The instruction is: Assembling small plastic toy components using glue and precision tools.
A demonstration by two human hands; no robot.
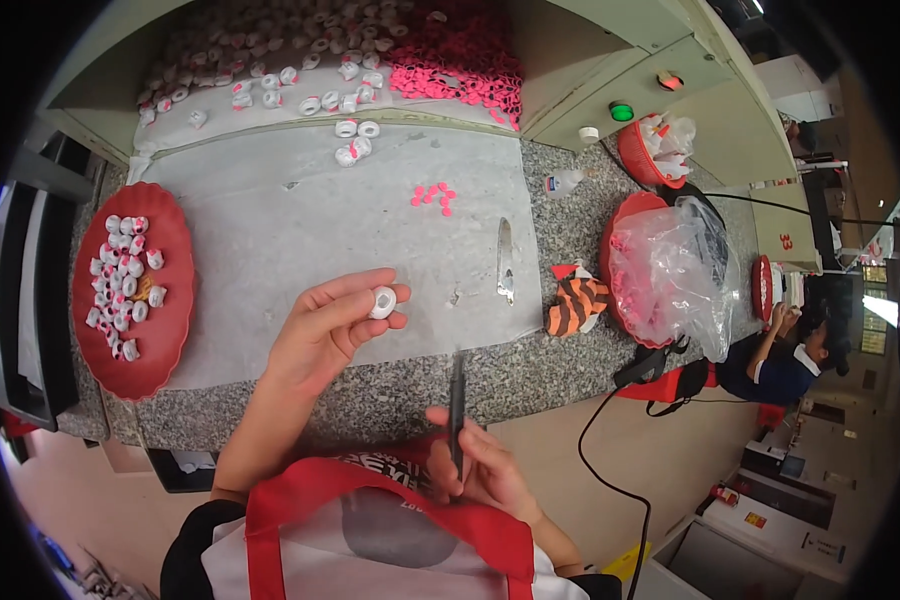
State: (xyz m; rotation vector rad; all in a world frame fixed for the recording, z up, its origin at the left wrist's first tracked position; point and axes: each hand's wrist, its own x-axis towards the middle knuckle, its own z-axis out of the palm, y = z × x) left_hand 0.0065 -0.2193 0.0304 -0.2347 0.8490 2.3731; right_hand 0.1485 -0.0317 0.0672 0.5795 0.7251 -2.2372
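Note:
My left hand (322, 325) pinches a small white round piece with a dark hole (383, 302) between thumb and fingers, above the near part of a white sheet (300, 230). Lower and to the right, close to my apron, my right hand (490, 470) is closed around a slim dark pen-like tool (457, 400). Its thin end points up and away from me; its exact kind I cannot make out. Small pink discs (433, 198) lie scattered on the sheet, with a silver blade-like tool (505, 260) to their right.
A red scalloped plate (173, 300) at left bears several white-and-pink pieces. More white pieces (270, 80) and a pink heap (455, 70) fill the far recess. An orange-and-black striped bundle (577, 305), a plastic bag (675, 270) and a small bottle (563, 182) stand right. Another person (770, 365) sits farther off.

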